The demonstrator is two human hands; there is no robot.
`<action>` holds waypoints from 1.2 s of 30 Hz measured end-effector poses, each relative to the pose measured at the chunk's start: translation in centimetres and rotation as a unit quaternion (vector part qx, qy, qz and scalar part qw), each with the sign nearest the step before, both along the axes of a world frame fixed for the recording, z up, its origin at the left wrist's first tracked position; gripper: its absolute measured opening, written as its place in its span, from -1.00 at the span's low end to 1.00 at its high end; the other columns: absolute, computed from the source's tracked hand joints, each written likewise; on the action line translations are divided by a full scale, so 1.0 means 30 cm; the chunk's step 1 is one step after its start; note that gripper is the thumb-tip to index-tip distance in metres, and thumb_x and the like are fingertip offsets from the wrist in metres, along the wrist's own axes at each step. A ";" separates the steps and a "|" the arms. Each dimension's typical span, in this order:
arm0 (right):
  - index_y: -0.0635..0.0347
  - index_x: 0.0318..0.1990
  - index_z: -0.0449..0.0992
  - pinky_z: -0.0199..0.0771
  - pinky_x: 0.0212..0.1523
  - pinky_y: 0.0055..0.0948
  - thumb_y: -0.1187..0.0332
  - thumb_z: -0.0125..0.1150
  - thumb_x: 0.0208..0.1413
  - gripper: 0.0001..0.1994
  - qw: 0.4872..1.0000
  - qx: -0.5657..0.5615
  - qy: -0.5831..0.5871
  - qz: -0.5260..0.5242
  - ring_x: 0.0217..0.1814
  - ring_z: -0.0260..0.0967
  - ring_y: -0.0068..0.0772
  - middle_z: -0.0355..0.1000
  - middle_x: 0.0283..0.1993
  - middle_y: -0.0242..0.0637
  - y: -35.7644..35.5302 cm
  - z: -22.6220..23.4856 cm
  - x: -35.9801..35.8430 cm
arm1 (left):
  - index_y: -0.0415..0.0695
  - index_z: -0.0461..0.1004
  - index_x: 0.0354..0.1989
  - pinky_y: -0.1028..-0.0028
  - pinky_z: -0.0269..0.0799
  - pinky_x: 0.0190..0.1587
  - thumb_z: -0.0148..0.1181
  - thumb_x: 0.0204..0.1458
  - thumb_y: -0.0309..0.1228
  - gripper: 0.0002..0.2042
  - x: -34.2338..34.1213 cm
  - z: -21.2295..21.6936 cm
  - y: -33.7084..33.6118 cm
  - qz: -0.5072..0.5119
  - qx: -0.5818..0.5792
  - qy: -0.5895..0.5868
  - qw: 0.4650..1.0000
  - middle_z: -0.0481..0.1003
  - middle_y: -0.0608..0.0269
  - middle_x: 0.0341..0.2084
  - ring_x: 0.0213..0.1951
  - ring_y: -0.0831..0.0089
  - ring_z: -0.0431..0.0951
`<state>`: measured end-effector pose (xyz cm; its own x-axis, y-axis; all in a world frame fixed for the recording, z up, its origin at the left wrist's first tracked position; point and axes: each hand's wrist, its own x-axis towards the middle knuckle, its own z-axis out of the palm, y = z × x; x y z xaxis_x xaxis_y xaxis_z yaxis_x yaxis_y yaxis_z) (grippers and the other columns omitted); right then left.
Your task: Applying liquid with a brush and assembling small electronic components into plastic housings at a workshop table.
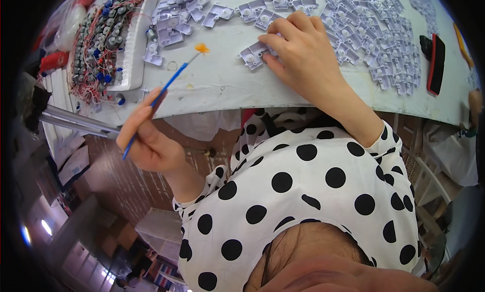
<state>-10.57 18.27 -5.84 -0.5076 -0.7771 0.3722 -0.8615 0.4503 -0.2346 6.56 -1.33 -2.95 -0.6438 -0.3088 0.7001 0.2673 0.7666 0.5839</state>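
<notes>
Under the right hand (310,54), at the middle of the table (212,92), lies a pale plastic part (250,55). The thumb and first finger are close together and pinch its right end. The other fingers are bent, and I cannot see all their tips. To the left and nearer, the left hand (151,145) holds a thin blue stick (172,82) between its thumb and fingers. The stick points far and right, with an orange blob (202,48) on its end, well apart from the part.

It looks like the step now is steadying the part with the stick ready. I think the next move calls for a firm right hand and a slow, soft left hand, so the blob does not smear.

Farther and to the right, lots of pale parts (353,31) sit in a big spread. Far left, a white foam tray (135,64) stands beside small grey motors (98,47) with red wires. Far right lies a flat black thing with a red edge (437,64).
</notes>
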 end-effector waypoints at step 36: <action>-0.04 -0.15 0.66 0.17 -0.12 -0.40 0.31 0.53 -0.23 -0.63 0.977 -0.189 -0.010 -0.100 -0.15 0.19 -0.39 0.50 -0.21 -0.54 0.412 -0.106 0.140 | -0.38 0.22 -0.06 0.12 0.64 0.00 -0.32 0.35 -0.53 -0.81 -0.215 -0.095 0.041 -0.038 0.099 0.020 0.994 0.46 -0.29 -0.13 -0.04 -0.01 0.58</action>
